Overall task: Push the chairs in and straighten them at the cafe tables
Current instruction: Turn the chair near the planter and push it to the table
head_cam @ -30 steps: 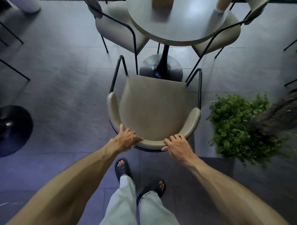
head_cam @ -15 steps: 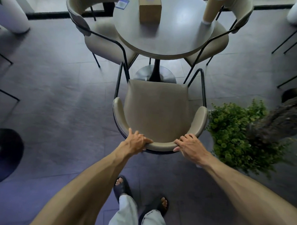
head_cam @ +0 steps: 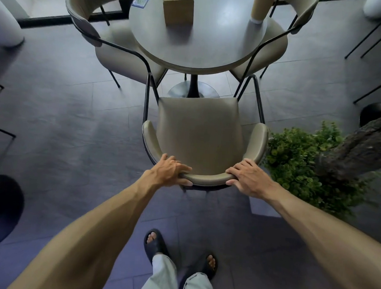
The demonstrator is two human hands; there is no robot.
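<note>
- Bench [head_cam: 196, 46]: round, on one central foot. A hard shove of the chair against that foot could jolt it.
- Chair [head_cam: 198, 136]: on the bench's near side, seat front just short of the bench edge, not yet tucked under. Its front legs stand close to those of the left chair [head_cam: 115, 53] and right chair [head_cam: 274, 45] flanking the bench, and could snag if pushed askew.
- Plant [head_cam: 293, 162]: at the bench's near right, just beside the chair's arm; a swing that way crushes leaves.
- Left grip [head_cam: 169, 172] and right grip [head_cam: 249, 178]: each curled round the chair's back rim. Uneven pressure would twist it.
- Box [head_cam: 178, 10]: on the bench's far part; a jolt could tip it.
</note>
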